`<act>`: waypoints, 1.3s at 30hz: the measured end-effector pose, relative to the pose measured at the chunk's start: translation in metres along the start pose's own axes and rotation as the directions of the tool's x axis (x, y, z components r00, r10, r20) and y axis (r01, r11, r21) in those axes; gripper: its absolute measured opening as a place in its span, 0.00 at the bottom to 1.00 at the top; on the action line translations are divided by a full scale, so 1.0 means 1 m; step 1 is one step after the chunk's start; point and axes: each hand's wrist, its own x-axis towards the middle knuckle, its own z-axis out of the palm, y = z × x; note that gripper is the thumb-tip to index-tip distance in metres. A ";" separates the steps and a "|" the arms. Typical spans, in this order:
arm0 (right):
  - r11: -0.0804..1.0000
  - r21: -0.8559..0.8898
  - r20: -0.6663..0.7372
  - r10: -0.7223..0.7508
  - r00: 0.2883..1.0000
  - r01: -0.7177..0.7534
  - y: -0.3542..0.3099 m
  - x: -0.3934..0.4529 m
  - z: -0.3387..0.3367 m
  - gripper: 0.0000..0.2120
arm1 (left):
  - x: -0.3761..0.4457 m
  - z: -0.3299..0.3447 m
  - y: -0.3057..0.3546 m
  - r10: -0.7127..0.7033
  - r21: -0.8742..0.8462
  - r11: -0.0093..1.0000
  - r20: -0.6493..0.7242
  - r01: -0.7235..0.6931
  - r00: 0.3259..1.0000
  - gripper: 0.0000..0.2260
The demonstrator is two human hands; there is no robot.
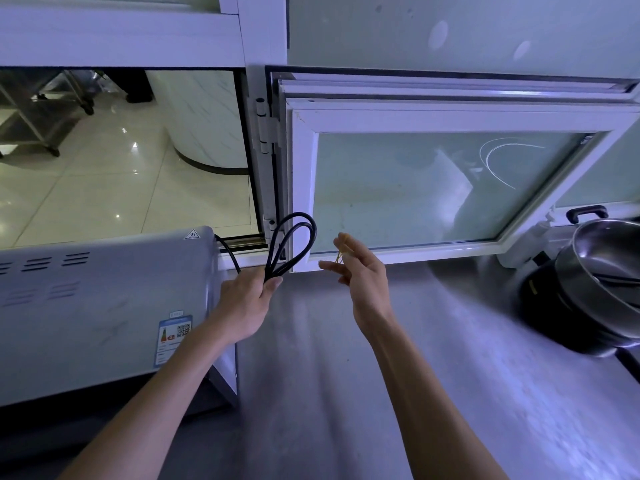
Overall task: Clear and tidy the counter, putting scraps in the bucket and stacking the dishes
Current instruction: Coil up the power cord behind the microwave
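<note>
Gripping a looped black cord, the left hand has its fingers curled round the bundle just above the worktop, beside the right end of a grey appliance. Cord loops stand up past the fingers toward the window frame; one strand runs back behind the appliance. Right hand hovers near, apart from the left, fingers partly spread, pinching a thin yellowish band at the fingertips. Stacked metal pots sit at the worktop's far right edge, well apart from both hands. Bucket, scraps: not visible.
</note>
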 end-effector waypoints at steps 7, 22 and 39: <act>0.990 -0.119 0.058 -0.071 0.996 0.078 0.002 0.003 -0.008 0.19 | -0.001 0.002 -0.004 -0.029 0.055 0.998 0.065 0.025 0.997 0.15; 0.830 -0.526 0.257 -0.052 0.965 0.185 -0.034 0.010 -0.012 0.25 | 0.000 0.005 -0.012 0.065 0.086 0.994 0.108 -0.074 0.992 0.06; 0.859 -0.492 0.335 0.034 0.942 0.144 -0.032 0.013 0.008 0.18 | 0.002 0.004 -0.022 0.333 0.176 0.929 -0.012 -0.326 0.943 0.06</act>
